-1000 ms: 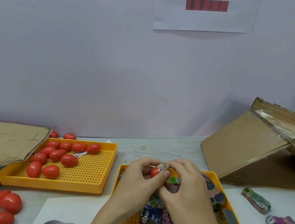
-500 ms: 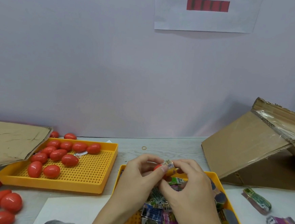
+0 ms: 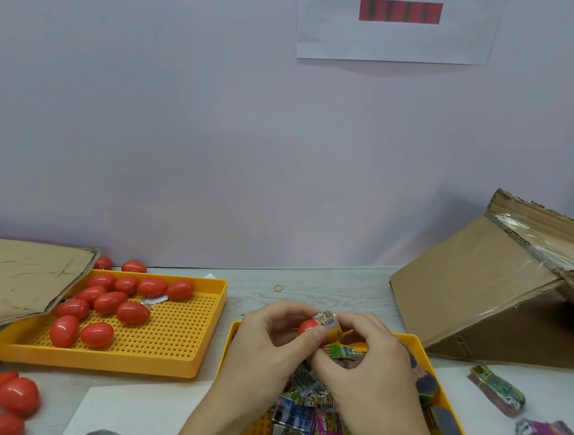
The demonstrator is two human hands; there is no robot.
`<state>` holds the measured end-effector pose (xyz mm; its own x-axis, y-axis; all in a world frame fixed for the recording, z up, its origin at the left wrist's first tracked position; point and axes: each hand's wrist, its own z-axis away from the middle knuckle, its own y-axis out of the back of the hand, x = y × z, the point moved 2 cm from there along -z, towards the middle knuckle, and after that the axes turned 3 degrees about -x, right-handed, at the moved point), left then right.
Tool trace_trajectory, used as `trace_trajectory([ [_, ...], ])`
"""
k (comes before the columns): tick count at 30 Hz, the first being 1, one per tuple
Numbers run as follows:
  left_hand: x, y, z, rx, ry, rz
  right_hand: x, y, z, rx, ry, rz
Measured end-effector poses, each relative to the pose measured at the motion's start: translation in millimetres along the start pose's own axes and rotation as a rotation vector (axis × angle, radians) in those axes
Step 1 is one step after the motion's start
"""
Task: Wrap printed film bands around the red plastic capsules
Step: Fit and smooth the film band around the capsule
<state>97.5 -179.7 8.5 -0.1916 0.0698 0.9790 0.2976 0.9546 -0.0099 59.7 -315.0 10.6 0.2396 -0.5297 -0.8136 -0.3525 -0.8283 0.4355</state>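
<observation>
Grey table (image 3: 325,285); both hands' fingers (image 3: 317,333) pinch red capsule (image 3: 307,327), barcode-printed band (image 3: 327,320); writing unreadable.

Single head view, looking forward-down, close over table (image 3: 324,289), facing wall.

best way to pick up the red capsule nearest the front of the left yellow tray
Take the red capsule across its narrow middle, coming from above with fingers on its front and back sides. It lies flat on its side, long axis left to right, with a neighbour close on its left, so the ends are harder to reach.
</observation>
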Motion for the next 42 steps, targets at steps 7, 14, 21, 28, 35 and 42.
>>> trace_trajectory([
  [7, -2, 1, -2, 0.019, 0.053, 0.098, 6, 1, 0, -0.056, -0.111, -0.204],
  [14, -3, 1, -1, -0.04, 0.041, 0.019, 14, 2, -5, 0.045, -0.187, -0.323],
  [21, -1, 0, -1, -0.029, 0.051, -0.053, 16, 2, -4, 0.058, -0.196, -0.346],
  [28, -1, 0, -1, -0.056, 0.047, -0.081, 15, 2, -4, 0.028, -0.202, -0.347],
  [35, 1, 0, 0, -0.035, 0.005, -0.062, 11, 3, -3, 0.015, -0.162, -0.282],
  [42, 3, -1, -1, 0.007, -0.011, 0.005, -1, -5, 3, 0.013, 0.014, 0.203],
])
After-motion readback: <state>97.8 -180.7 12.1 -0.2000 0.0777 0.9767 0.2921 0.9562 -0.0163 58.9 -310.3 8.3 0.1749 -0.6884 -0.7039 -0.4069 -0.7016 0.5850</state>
